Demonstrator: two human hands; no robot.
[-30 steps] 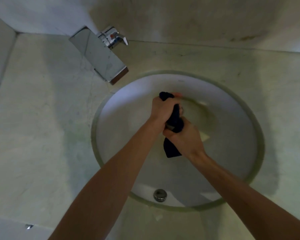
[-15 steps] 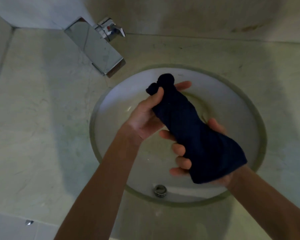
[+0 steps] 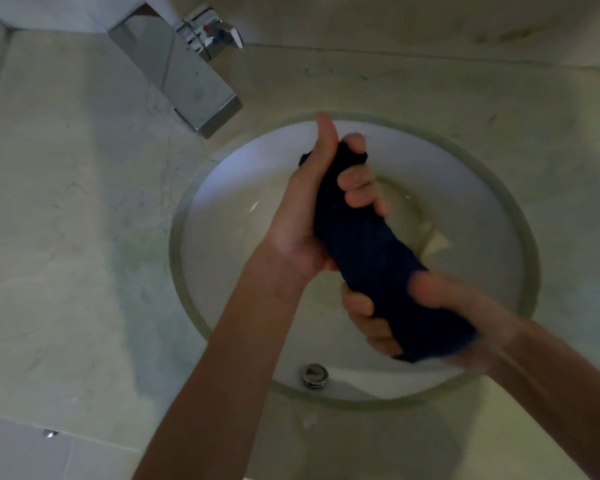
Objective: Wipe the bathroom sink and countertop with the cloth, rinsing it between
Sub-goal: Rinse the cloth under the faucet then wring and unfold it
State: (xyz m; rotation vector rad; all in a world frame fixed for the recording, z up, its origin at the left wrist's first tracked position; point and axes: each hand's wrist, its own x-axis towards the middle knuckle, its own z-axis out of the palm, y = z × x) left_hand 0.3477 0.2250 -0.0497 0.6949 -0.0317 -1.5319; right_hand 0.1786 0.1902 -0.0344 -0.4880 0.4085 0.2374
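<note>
A dark navy cloth [image 3: 368,251] is rolled into a thick bundle above the round white sink [image 3: 222,188]. My left hand [image 3: 302,216] grips its upper end, thumb pointing up and fingers curled over the top. My right hand [image 3: 430,306] grips the lower end, fingers wrapped underneath and thumb across the top; it is blurred. The pale stone countertop [image 3: 73,220] surrounds the basin.
A chrome square faucet [image 3: 184,74] with its lever handle [image 3: 212,32] juts over the sink's upper left rim. The drain fitting [image 3: 314,375] sits at the near side of the basin. A wall runs along the back of the counter.
The cloth went from a tight twist between both fists to a loose roll lying on open palms. Now both hands have closed round it again.
</note>
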